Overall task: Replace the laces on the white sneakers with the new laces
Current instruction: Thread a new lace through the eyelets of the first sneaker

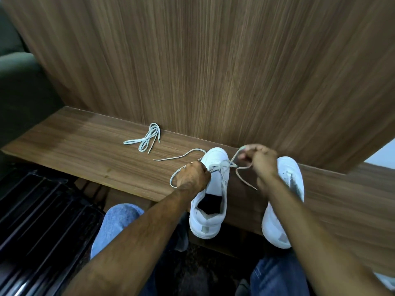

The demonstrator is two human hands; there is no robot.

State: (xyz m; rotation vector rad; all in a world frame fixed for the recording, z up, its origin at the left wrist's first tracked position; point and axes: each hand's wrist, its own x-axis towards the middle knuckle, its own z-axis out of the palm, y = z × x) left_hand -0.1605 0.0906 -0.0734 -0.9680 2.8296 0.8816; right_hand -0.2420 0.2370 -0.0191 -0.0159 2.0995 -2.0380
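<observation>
Two white sneakers stand on a low wooden shelf (85, 150), toes to the wall. The left sneaker (210, 201) carries a pale lace (222, 164) through its front eyelets. My left hand (193, 176) grips one half of this lace just left of the shoe; the free end trails left across the shelf. My right hand (259, 160) pinches the other half above the gap between the shoes, with a loop hanging below it. My right forearm partly hides the right sneaker (287, 178). A bundled spare lace (147, 137) lies further left by the wall.
A wood-grain wall panel (213, 60) rises straight behind the shelf. A dark slatted object (42, 221) sits below left on the floor. My knees in blue jeans (116, 223) are under the shelf's front edge.
</observation>
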